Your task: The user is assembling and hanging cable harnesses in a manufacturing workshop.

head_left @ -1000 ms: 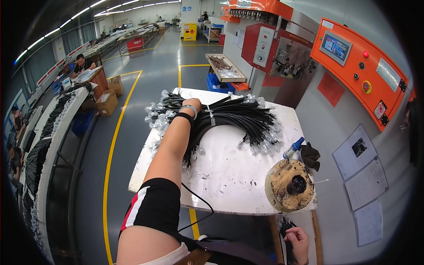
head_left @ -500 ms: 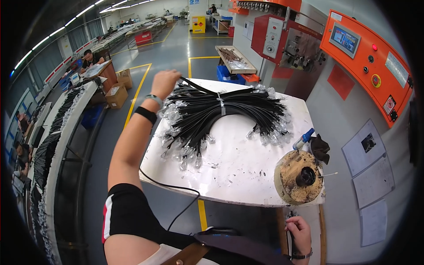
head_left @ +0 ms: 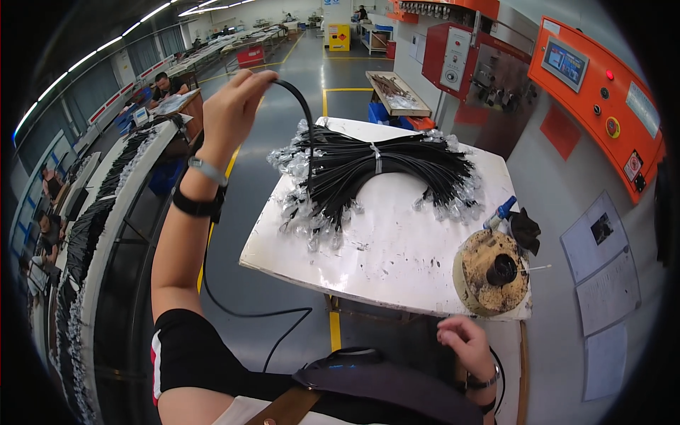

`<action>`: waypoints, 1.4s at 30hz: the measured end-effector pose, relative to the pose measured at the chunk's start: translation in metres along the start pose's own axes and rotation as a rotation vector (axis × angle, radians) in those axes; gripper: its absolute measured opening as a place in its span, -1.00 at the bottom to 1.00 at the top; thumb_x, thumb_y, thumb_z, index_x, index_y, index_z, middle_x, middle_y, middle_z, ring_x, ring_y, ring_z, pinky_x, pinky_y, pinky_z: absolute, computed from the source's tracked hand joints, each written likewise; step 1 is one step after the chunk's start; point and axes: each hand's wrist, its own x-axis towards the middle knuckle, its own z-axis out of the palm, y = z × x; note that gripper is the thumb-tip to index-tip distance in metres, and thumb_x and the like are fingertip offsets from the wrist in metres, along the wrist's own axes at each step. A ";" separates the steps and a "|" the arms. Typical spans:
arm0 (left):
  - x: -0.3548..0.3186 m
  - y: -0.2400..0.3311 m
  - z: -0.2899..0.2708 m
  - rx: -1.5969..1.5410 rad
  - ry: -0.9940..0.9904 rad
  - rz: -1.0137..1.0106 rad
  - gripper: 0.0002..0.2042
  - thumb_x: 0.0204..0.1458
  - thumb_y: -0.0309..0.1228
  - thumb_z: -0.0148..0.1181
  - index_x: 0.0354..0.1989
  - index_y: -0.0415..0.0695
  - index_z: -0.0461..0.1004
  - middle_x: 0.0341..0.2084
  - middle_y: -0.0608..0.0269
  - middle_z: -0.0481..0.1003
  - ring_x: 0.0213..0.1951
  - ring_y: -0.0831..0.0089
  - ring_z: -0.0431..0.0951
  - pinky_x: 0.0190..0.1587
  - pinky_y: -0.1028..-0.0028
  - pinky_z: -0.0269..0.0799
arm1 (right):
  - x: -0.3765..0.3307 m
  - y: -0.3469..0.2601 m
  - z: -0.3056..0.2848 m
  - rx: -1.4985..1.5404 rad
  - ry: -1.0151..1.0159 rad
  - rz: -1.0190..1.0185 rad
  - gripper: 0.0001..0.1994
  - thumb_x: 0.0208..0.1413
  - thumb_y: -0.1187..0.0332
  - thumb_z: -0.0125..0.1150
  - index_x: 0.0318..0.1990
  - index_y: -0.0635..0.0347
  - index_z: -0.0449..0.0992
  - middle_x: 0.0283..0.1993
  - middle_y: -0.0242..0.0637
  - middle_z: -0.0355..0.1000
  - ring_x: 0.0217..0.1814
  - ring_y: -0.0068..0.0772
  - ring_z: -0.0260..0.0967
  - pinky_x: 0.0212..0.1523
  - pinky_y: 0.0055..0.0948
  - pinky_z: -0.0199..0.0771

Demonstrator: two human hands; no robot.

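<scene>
A thin black strap arches up from a thick bundle of black straps on the white table. My left hand, raised above the table's far left side, pinches the strap's upper end. A clear tie gathers the bundle at its middle, and clear plastic wraps cover many strap ends. My right hand is below the table's near edge at the right, its fingers curled. Their inner side is hidden, so I cannot tell whether it holds anything.
At the table's right corner stands a round tan block with a small black pot and a thin stick. Behind it are a blue-capped bottle and a dark cloth. A black cord hangs on my left. Orange machine panel at right.
My left hand has moved up and left, lifting the strap into an arch above the bundle. The right hand has risen toward the table's edge. The view has shifted slightly.
</scene>
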 end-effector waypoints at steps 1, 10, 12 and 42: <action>-0.001 0.021 -0.009 -0.099 -0.024 0.061 -0.84 0.00 -0.49 0.07 -0.23 -0.08 0.48 -0.53 0.23 0.39 -0.53 0.28 0.44 -0.49 0.49 0.34 | 0.007 -0.007 0.005 0.004 0.009 -0.110 -0.83 0.06 0.51 0.06 -0.18 0.30 0.41 -0.31 -0.35 0.40 -0.27 -0.63 0.35 -0.20 -0.65 0.33; -0.049 0.191 -0.036 -0.720 -0.421 0.238 -0.77 -0.13 -0.52 0.16 -0.24 -0.07 0.51 -0.64 0.29 0.33 -0.58 0.41 0.42 -0.60 0.47 0.29 | 0.021 -0.040 0.035 0.392 -0.347 -0.319 -0.60 0.18 0.30 -0.07 0.06 0.43 0.16 -0.22 -0.19 0.34 -0.42 -0.50 0.31 -0.26 -0.52 0.33; -0.064 0.207 -0.018 -1.039 -0.627 0.026 -0.80 0.00 -0.53 0.07 -0.17 -0.12 0.45 -0.65 0.29 0.32 -0.57 0.48 0.39 -0.52 0.50 0.29 | -0.002 -0.038 0.026 0.726 -0.017 -0.538 -0.71 0.22 0.32 -0.13 0.02 0.30 0.26 -0.45 -0.25 0.40 -0.72 -0.62 0.13 -0.68 -0.55 0.23; -0.096 0.509 0.018 -1.644 -1.026 0.050 -0.72 0.03 -0.28 0.12 -0.21 -0.23 0.35 -0.46 0.08 0.25 -0.39 0.21 0.34 -0.31 0.33 0.27 | -0.101 -0.039 -0.166 0.599 0.996 -0.766 -0.73 0.22 0.35 -0.15 0.05 0.19 0.21 -0.44 -0.50 0.14 -0.50 -0.72 0.02 -0.57 -0.70 0.03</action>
